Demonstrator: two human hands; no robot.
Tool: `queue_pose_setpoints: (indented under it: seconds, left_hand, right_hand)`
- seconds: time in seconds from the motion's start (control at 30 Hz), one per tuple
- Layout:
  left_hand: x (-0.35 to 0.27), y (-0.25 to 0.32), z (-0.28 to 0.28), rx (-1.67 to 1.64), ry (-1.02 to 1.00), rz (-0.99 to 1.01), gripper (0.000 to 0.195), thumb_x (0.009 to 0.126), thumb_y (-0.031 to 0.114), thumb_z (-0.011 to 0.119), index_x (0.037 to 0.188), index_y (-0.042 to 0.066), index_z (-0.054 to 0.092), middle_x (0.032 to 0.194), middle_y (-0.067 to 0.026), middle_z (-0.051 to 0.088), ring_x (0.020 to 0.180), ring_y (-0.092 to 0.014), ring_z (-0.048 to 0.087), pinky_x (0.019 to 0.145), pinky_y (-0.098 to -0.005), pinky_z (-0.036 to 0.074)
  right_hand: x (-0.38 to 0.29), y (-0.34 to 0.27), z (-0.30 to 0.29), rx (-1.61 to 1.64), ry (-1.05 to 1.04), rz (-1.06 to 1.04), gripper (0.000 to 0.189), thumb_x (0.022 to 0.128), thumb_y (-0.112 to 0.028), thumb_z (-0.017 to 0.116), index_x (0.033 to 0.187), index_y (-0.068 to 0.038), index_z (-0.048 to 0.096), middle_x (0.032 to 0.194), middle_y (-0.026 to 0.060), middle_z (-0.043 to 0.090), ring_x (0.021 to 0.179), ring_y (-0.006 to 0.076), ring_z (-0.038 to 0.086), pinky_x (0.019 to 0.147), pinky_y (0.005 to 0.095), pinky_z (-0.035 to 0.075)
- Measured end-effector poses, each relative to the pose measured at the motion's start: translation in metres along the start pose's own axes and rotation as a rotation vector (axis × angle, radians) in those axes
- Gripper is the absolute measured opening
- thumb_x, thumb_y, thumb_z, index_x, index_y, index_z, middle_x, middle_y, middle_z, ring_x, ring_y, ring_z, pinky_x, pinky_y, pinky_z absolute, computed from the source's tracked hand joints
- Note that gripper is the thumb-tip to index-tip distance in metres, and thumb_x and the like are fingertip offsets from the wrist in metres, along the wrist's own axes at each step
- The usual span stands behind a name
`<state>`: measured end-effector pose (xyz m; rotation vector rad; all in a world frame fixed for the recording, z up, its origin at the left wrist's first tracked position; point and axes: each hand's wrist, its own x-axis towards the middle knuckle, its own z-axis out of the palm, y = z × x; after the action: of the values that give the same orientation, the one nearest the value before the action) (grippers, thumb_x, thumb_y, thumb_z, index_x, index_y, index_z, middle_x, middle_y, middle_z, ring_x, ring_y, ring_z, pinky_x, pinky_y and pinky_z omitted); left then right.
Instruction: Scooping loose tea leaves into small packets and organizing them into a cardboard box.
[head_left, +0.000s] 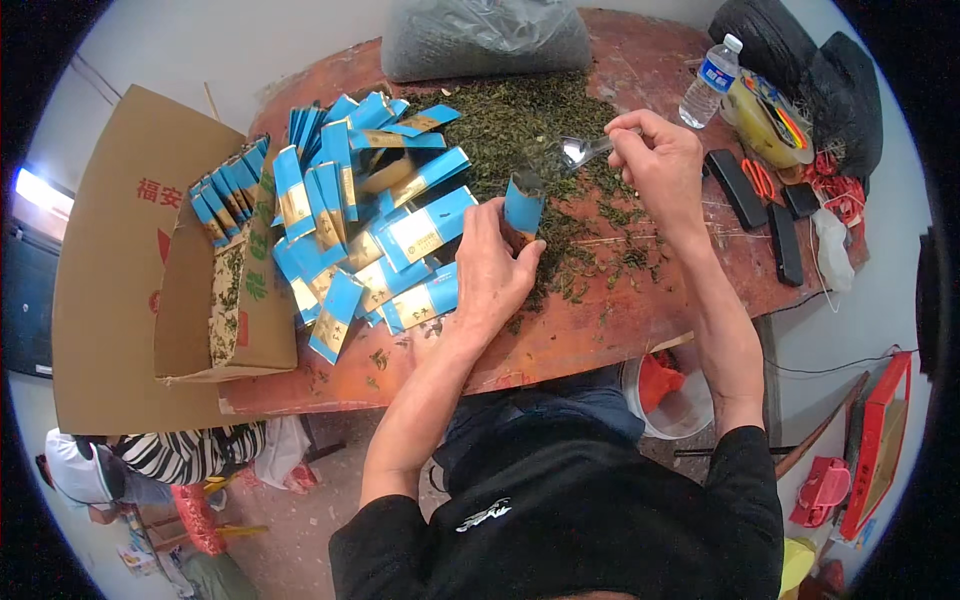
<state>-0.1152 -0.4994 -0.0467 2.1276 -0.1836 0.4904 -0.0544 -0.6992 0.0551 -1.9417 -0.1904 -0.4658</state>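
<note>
Between the fingers and thumb of my left hand (495, 274) stands a small blue and gold packet (524, 204) with its mouth open upward. My right hand (658, 161) grips the handle of a clear plastic scoop (583, 151), whose bowl is over the loose dried leaves, apparently tea (502, 112). The scoop's bowl is to the right of the packet's mouth and apart from it. A heap of blue and gold packets (427, 231) lies left of my left hand. How full the held packet is cannot be seen.
A cardboard box (262, 330) at the left holds a row of packets (232, 187). At the back sits a large plastic bag (487, 45). To the right are a water bottle (709, 82), orange-handled scissors (757, 178) and black cases (735, 187). A bucket (694, 412) stands below the table edge.
</note>
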Motion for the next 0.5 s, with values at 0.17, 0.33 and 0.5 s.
queue_pose_setpoints:
  seconds: [0.17, 0.33, 0.5]
  left_hand:
    - [0.000, 0.006, -0.002, -0.051, -0.035, -0.060, 0.056, 0.078, 0.003, 0.083, 0.126, -0.002, 0.054, 0.105, -0.0164, 0.054, 0.078, -0.028, 0.062, 0.071, -0.0401, 0.053]
    - [0.000, 0.005, -0.002, -0.036, -0.027, -0.019, 0.056, 0.078, 0.003, 0.083, 0.125, -0.003, 0.054, 0.105, -0.0168, 0.054, 0.078, -0.028, 0.062, 0.071, -0.0404, 0.053]
    - [0.000, 0.005, -0.002, -0.045, -0.025, -0.022, 0.055, 0.078, 0.003, 0.083, 0.125, -0.003, 0.054, 0.105, -0.0170, 0.054, 0.078, -0.028, 0.062, 0.071, -0.0406, 0.053]
  right_hand:
    - [0.000, 0.001, 0.001, -0.015, 0.002, -0.070, 0.013, 0.095, -0.010, 0.067, 0.097, -0.002, 0.077, 0.068, -0.0004, 0.067, 0.056, 0.0024, 0.056, 0.051, 0.0203, 0.041]
    - [-0.008, -0.005, 0.004, -0.083, -0.013, -0.193, 0.012, 0.096, -0.009, 0.067, 0.097, -0.002, 0.077, 0.068, -0.0005, 0.068, 0.062, 0.0045, 0.064, 0.052, 0.0219, 0.044]
    - [-0.012, -0.008, 0.004, -0.169, -0.008, -0.283, 0.011, 0.095, -0.006, 0.067, 0.097, -0.001, 0.076, 0.067, 0.0014, 0.069, 0.064, 0.0066, 0.069, 0.054, 0.0235, 0.047]
